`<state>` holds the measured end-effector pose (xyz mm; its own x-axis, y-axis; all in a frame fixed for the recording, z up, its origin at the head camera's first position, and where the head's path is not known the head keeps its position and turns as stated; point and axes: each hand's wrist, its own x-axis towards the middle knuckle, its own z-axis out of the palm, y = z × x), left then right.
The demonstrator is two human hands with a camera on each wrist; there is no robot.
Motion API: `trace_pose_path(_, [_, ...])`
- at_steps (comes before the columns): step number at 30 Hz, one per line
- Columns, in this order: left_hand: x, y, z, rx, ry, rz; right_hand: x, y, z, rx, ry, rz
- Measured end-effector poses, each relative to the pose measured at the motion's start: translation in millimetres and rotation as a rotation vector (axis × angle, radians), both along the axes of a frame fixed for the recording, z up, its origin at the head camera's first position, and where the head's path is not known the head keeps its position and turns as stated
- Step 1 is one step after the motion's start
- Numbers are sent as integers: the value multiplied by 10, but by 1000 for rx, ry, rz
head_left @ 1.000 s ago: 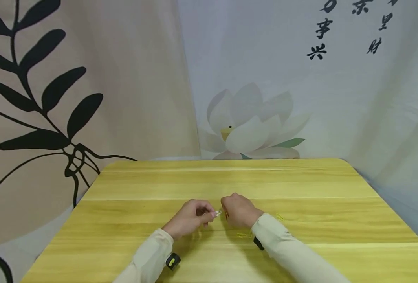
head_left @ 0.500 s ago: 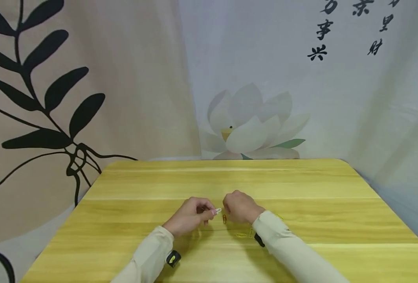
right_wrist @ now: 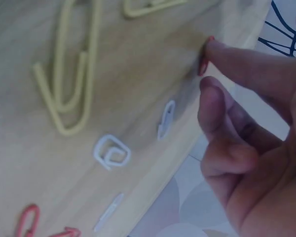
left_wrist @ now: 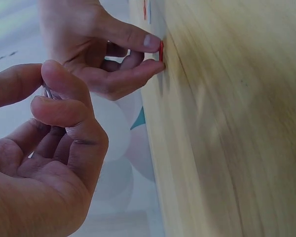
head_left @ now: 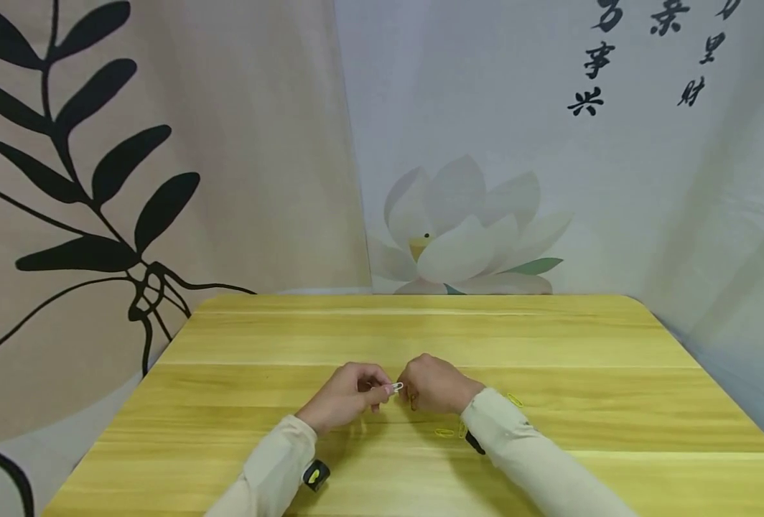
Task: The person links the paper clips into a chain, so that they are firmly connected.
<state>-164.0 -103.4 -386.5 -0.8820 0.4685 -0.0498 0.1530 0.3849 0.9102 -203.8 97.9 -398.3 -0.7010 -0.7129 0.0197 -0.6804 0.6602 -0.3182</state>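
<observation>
Left grip [head_left: 346,393] pinched tight on white clip [head_left: 398,388]. Right grip [head_left: 438,386]: fingertips [left_wrist: 150,42] slightly parted at red clip [right_wrist: 204,60], cannot tell if held. Little room between grips; worktop [head_left: 421,334] runs past them to far edge [head_left: 443,296]. Yellow clip [head_left: 514,400] beside right sleeve [head_left: 518,438].

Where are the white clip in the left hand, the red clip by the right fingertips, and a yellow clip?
White clip [head_left: 398,387]: head view, protruding loop.
Red clip [right_wrist: 203,66]: right wrist view, lower end.
Yellow clip [right_wrist: 91,64]: right wrist view, long side wire.
</observation>
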Motion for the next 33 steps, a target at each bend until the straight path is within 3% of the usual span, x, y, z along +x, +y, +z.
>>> trace_pose_path(15, [-23,-9,-41,-6,-4,3,-17,2,-69,1,-19,34])
trace_pose_path(21, [-13,9,-40,-14,-7,3,13,-9,-70,74,-80,11])
trace_pose_path(26, [-16,28,-45,-9,-5,-10,51,-26,-52,145,-65,-7])
trace_pose_path(33, [-6,49,-50,3,-27,-6,70,17,-23,99,-55,55])
